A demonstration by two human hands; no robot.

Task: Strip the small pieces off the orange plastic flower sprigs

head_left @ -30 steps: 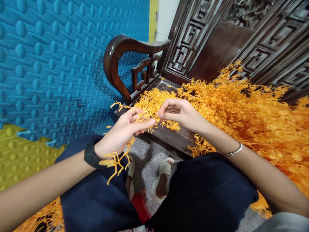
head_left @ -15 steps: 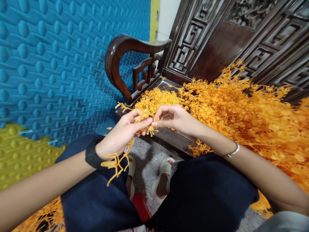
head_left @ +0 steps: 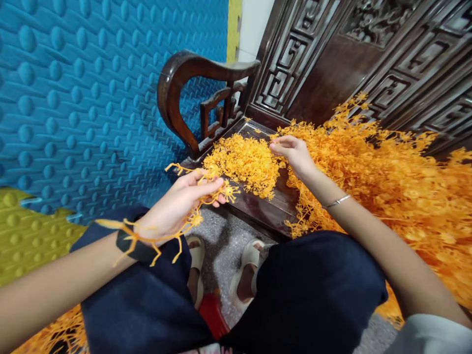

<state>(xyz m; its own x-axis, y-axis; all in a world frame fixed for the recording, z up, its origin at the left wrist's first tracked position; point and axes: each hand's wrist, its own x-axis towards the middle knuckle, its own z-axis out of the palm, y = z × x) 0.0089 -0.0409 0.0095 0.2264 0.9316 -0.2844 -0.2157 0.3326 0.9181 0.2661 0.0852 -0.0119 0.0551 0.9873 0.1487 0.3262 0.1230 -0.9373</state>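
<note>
Thumb and fingers of my left hand are closed on an orange plastic flower sprig. Its thin branches stick out past my fingertips, and its stem trails back over my wrist and black wristband. My right hand is over the bench seat, at the gap between two orange masses, with thumb and fingers pressed together. What those fingers hold, if anything, cannot be made out. Left of them lies a low pile of small orange plastic flower pieces. To their right spreads a large heap of branched orange plastic flowers.
The dark wooden bench has a curved armrest and a carved backrest. Blue foam matting covers the left side. A red object is between my sandalled feet. More orange strands lie at lower left.
My right hand has left the sprig and moved up and right to the bench seat. My left hand, still holding the sprig, has shifted slightly left; the trailing stem has swung left over the wristband.
</note>
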